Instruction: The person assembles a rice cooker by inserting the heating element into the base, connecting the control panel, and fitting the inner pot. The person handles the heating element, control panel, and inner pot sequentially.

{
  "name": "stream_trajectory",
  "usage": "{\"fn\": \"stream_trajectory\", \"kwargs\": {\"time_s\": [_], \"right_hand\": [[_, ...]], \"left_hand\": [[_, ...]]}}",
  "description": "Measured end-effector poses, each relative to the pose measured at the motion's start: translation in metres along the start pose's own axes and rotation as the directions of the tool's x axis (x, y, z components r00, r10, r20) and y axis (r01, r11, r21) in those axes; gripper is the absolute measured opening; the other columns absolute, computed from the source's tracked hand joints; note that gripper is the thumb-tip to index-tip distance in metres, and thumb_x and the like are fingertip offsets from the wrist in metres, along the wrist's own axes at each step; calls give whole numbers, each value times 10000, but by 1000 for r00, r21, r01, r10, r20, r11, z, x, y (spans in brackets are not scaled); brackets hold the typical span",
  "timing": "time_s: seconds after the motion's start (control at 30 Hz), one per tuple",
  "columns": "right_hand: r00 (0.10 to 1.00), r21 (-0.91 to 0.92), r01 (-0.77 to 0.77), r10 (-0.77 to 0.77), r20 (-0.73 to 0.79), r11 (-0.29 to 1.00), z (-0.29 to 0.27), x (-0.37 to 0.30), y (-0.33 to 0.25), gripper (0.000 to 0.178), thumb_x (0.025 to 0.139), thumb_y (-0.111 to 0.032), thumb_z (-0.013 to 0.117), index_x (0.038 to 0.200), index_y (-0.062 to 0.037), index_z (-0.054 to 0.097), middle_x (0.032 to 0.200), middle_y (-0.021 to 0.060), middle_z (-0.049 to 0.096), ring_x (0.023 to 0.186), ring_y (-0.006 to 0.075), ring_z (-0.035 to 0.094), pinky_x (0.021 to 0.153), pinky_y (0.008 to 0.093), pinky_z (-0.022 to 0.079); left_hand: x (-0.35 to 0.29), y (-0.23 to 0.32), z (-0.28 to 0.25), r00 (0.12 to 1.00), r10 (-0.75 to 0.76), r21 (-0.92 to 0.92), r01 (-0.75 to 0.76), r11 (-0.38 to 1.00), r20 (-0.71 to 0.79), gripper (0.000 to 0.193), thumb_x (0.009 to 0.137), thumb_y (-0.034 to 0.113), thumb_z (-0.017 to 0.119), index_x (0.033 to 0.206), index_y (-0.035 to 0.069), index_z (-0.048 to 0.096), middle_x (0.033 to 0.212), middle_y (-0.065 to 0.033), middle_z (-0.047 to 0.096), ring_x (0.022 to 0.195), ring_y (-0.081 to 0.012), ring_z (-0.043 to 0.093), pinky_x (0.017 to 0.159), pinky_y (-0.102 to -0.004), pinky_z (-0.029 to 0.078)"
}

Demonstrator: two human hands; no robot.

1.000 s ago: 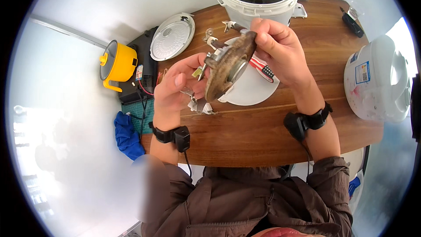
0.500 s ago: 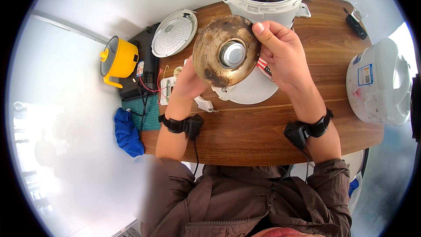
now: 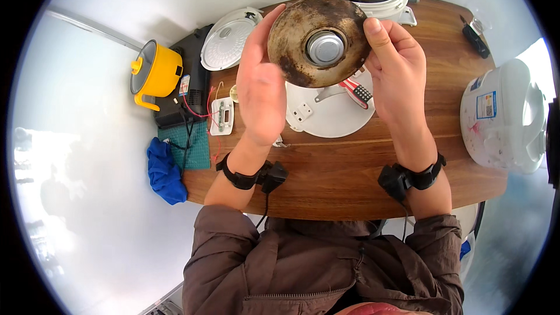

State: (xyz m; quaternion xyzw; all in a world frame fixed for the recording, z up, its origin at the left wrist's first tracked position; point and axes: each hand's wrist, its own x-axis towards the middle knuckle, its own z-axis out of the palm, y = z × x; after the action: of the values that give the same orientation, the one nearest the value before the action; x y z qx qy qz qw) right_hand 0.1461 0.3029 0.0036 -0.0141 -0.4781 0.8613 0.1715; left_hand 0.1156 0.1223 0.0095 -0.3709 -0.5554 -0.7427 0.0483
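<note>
A round, stained heating plate [image 3: 291, 28] with a silver button in its middle is held up above the table. My right hand [image 3: 398, 61] grips its right edge, thumb on the face and the other fingers partly hidden behind. My left hand [image 3: 262, 84] stands upright at the plate's left edge, fingers stretched out; whether it touches the rim I cannot tell. Below lies a white round cover [image 3: 335, 121] bearing a tool with a red and black handle [image 3: 357, 94]. Behind the plate stands the open white rice cooker body [image 3: 385, 9].
At the left are a round white lid [image 3: 227, 44], a yellow pot [image 3: 160, 73] on a black case, a small circuit board [image 3: 221, 116] with red wires, a green mat [image 3: 195, 151] and a blue cloth [image 3: 165, 172]. Another white cooker [image 3: 496, 119] stands at the right.
The heating plate has moved up and to the right. My left hand has come out from behind it and opened beside its edge, while my right hand keeps its grip.
</note>
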Motion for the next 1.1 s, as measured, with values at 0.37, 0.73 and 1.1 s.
{"fn": "stream_trajectory", "kwargs": {"time_s": [0.37, 0.73, 1.1], "right_hand": [[994, -128, 107, -111, -19, 986, 11, -11, 4, 211, 950, -196, 719, 827, -32, 670, 620, -121, 456, 564, -25, 326, 492, 183, 221], [953, -40, 301, -299, 52, 953, 13, -17, 15, 128, 958, -79, 683, 867, 1, 642, 745, -76, 494, 619, -4, 365, 535, 180, 272], [803, -238, 594, -547, 235, 769, 7, -20, 13, 156, 895, -76, 746, 901, 32, 633, 768, -15, 512, 657, 61, 422, 572, 205, 314]], "left_hand": [[-1, -2, 17, 983, 69, 208, -33, 978, -168, 718, 870, 54, 714, 1459, -25, 312, 1359, -167, 498, 1222, -222, 531, 1042, -363, 457], [-4, -11, 8, 940, 335, 351, -295, 889, -58, 710, 854, 13, 727, 1433, -36, 319, 1381, -269, 513, 1260, -284, 552, 1057, -391, 462], [-2, -15, -11, 888, 457, 462, -429, 776, 57, 739, 905, 236, 735, 1448, 31, 276, 1390, -295, 461, 1330, -403, 475, 1101, -506, 425]]}}
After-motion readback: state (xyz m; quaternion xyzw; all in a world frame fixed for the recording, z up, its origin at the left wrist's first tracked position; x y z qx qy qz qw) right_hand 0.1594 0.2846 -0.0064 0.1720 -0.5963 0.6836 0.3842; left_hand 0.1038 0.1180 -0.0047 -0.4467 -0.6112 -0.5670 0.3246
